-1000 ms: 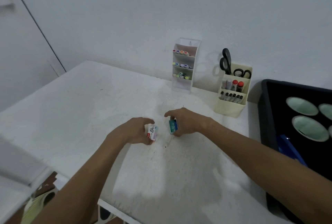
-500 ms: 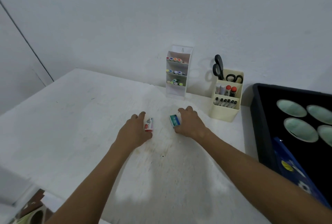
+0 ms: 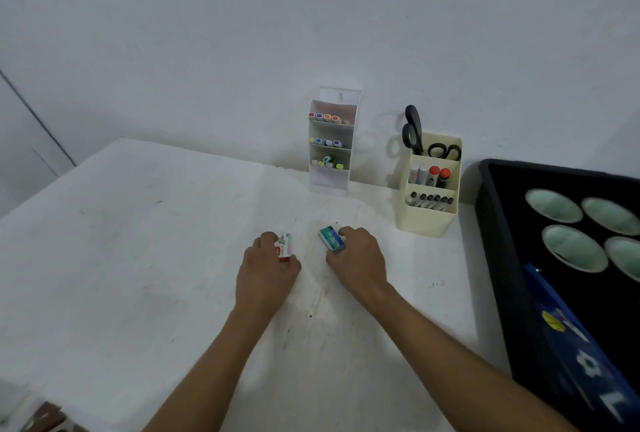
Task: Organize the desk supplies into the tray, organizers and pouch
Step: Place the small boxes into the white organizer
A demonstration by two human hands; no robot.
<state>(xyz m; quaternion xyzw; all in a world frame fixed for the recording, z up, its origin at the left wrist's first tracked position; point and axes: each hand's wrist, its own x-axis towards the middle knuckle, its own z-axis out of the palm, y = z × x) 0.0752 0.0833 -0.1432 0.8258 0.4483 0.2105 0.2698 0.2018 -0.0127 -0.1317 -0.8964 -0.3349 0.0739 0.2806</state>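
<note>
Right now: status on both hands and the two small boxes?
Left hand gripping red-white box; right hand gripping teal box. Both low over the table. Black tray right, path unobstructed.

**Desk layout in front of us**

Our left hand (image 3: 266,270) and right hand (image 3: 358,260) rest mid-table (image 3: 121,258), each on a small box (image 3: 284,247) (image 3: 331,238). Behind them, against the wall, stand a tiered organizer (image 3: 330,144) and, to its right, a pen holder (image 3: 431,185). A tray (image 3: 491,258) lies far right.
</note>
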